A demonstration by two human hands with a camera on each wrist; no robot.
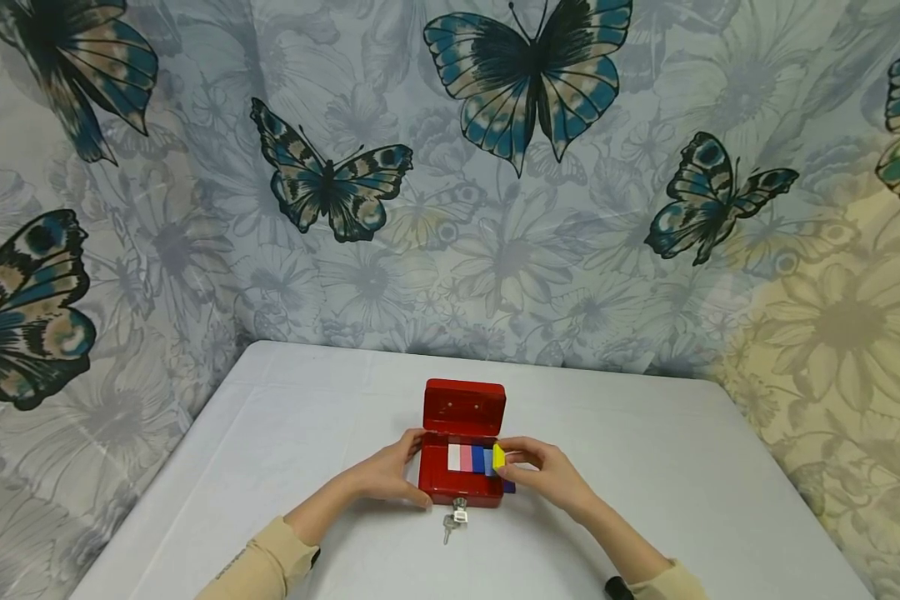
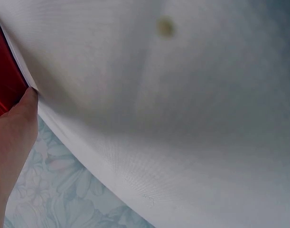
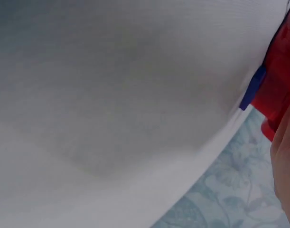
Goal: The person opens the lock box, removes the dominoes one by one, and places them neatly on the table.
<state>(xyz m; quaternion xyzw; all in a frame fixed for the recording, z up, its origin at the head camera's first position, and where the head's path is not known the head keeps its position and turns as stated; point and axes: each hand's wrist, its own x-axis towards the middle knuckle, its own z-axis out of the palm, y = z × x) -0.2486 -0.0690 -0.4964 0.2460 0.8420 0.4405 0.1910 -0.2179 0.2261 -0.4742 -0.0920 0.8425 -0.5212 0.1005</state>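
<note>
A red cash box (image 1: 461, 482) stands on the table with its lid (image 1: 464, 407) raised. Inside lies a row of flat coloured blocks: white (image 1: 453, 457), pink (image 1: 466, 458), blue (image 1: 478, 459) and light blue (image 1: 488, 462). My left hand (image 1: 386, 471) holds the box's left side, thumb at the front corner and fingers farther back. Between thumb and fingers, my right hand (image 1: 543, 473) pinches a yellow block (image 1: 499, 457) at the row's right end. A dark blue block (image 3: 253, 89) rests against the box's right side, outside it. The right fingertips are partly hidden in the right wrist view.
A small lock (image 1: 460, 511) with keys (image 1: 449, 525) hangs at the front of the box. White cloth covers the table (image 1: 330, 392). Butterfly-patterned fabric (image 1: 495, 275) rises behind the table and on both sides.
</note>
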